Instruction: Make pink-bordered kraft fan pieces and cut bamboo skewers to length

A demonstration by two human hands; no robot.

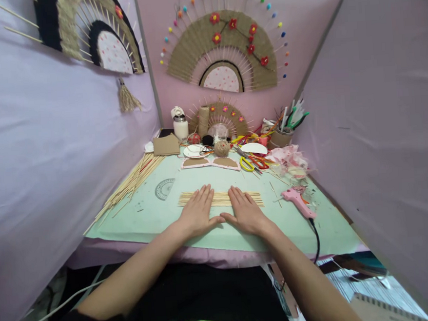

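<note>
A row of thin wooden sticks (255, 198) lies side by side on the pale green mat (148, 219). My left hand (198, 210) rests flat on the sticks with fingers stretched out. My right hand (243, 208) lies flat beside it, fingers also extended over the sticks. The two thumbs nearly touch in front of the row. Neither hand holds anything.
A long bundle of sticks (131, 184) lies at the mat's left. A pink glue gun (298, 202) with a black cord sits at the right. Scissors (253, 162), a twine ball (222, 147), cardboard semicircles (210, 162), a jar (181, 126) and a tool cup (280, 137) crowd the back. Woven fans hang on the pink walls.
</note>
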